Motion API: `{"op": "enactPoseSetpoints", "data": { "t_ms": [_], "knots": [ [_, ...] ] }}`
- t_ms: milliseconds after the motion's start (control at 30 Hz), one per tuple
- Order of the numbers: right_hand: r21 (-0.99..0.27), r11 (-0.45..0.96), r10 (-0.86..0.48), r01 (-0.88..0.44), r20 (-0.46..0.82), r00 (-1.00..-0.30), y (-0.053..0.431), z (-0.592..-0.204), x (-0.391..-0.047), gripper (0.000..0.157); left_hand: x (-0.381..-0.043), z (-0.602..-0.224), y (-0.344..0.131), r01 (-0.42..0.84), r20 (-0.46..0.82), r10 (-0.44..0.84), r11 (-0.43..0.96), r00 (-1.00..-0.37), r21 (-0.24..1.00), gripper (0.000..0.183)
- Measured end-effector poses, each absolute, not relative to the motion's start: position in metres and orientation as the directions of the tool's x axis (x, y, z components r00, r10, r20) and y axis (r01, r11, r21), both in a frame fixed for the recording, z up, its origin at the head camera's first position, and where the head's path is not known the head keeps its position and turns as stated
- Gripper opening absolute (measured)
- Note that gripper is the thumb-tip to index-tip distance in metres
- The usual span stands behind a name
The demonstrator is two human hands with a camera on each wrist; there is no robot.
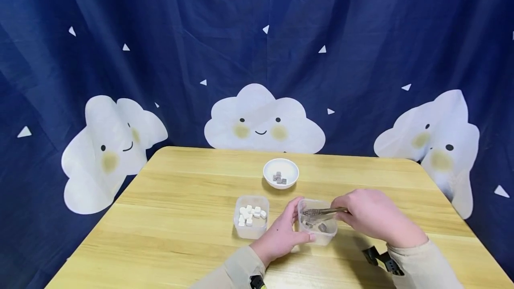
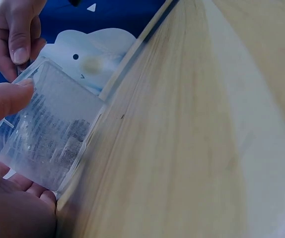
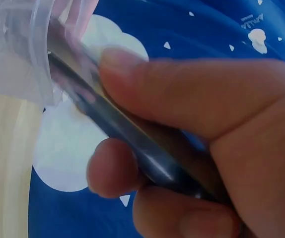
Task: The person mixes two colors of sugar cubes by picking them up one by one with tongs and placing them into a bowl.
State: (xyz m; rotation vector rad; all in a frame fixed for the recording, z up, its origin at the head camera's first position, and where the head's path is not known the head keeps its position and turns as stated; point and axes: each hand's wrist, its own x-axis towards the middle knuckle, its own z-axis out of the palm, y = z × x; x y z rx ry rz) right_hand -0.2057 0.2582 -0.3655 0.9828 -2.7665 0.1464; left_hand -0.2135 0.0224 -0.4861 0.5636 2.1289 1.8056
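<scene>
My left hand (image 1: 281, 233) grips a clear plastic container (image 1: 322, 239), its thumb along the near side and its fingers round the left and far sides. A few dark grey cubes (image 1: 322, 227) lie inside that container. Metal tongs (image 3: 155, 161) are pinched in my right hand (image 1: 373, 215), between the thumb above and the fingers below. The tongs' tips reach down into the container among the cubes; whether they hold a cube, I cannot tell. In the left wrist view, dark cubes (image 2: 73, 146) show through the cloudy container wall.
Left of my left hand stands a second clear container (image 1: 251, 233) holding several white cubes (image 1: 250, 213). Farther back sits a white bowl (image 1: 281, 163) with several grey cubes (image 1: 279, 179) in it. A blue curtain (image 1: 257, 57) with clouds hangs behind the wooden table (image 1: 172, 217).
</scene>
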Motion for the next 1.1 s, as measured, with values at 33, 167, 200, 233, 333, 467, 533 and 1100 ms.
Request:
{"op": "enactPoseSetpoints", "data": {
  "t_ms": [33,167,200,233,333,467,533,1100],
  "knots": [
    [-0.024,0.779,-0.607,-0.626,0.217,-0.764,0.258,-0.365,-0.206,0.014,-0.214,-0.486,0.022,0.108,0.030,0.473,0.138,-0.881,0.985,0.100],
    [-0.017,0.790,-0.599,-0.613,0.193,-0.777,0.256,-0.367,-0.207,0.013,-0.215,-0.486,0.021,0.120,0.039,0.477,0.141,-0.878,0.983,0.100],
    [-0.016,0.790,-0.599,-0.613,0.192,-0.777,0.255,-0.367,-0.207,0.012,-0.215,-0.485,0.021,0.120,0.037,0.477,0.143,-0.878,0.982,0.100],
    [-0.017,0.786,-0.604,-0.618,0.196,-0.773,0.255,-0.368,-0.208,0.013,-0.215,-0.485,0.021,0.120,0.035,0.475,0.149,-0.879,0.981,0.100],
    [-0.022,0.773,-0.616,-0.634,0.215,-0.758,0.253,-0.369,-0.209,0.015,-0.216,-0.484,0.021,0.124,0.035,0.472,0.159,-0.881,0.979,0.100],
    [-0.030,0.757,-0.629,-0.653,0.241,-0.739,0.254,-0.369,-0.210,0.017,-0.217,-0.484,0.022,0.121,0.040,0.475,0.143,-0.879,0.982,0.100],
    [-0.035,0.749,-0.635,-0.662,0.251,-0.731,0.256,-0.368,-0.210,0.015,-0.216,-0.485,0.021,0.117,0.041,0.481,0.129,-0.876,0.985,0.099],
    [-0.061,0.741,-0.603,-0.669,0.378,-0.703,0.283,-0.347,-0.205,0.020,-0.214,-0.485,0.023,0.103,0.030,0.466,0.133,-0.884,0.986,0.098]
  ]
}}
